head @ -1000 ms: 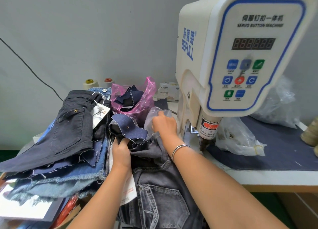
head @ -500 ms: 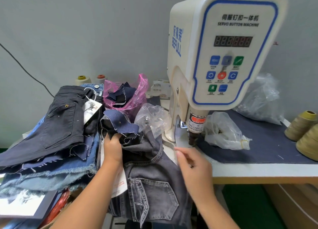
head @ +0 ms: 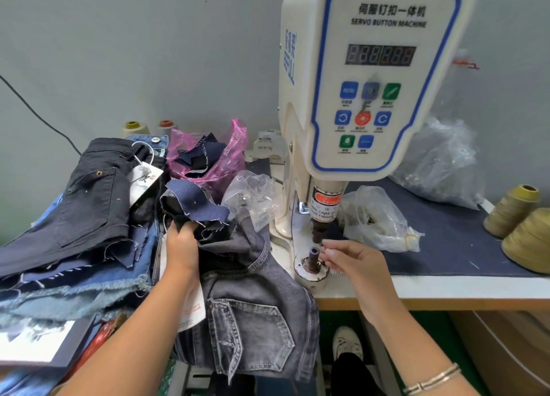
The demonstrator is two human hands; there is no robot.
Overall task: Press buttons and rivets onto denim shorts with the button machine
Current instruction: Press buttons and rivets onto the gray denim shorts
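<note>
Grey denim shorts are hanging over the surface edge, left of the button machine. Left hand is gripping their bunched top. Right hand is pinching its fingers narrowly beside the machine's lower post; any held item cannot be made out. Clear bags are lying behind.

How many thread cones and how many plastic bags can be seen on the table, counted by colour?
Olive cones: 3
Red-topped cones: 1
Clear bags: 3
Pink bags: 1
Total: 8
</note>
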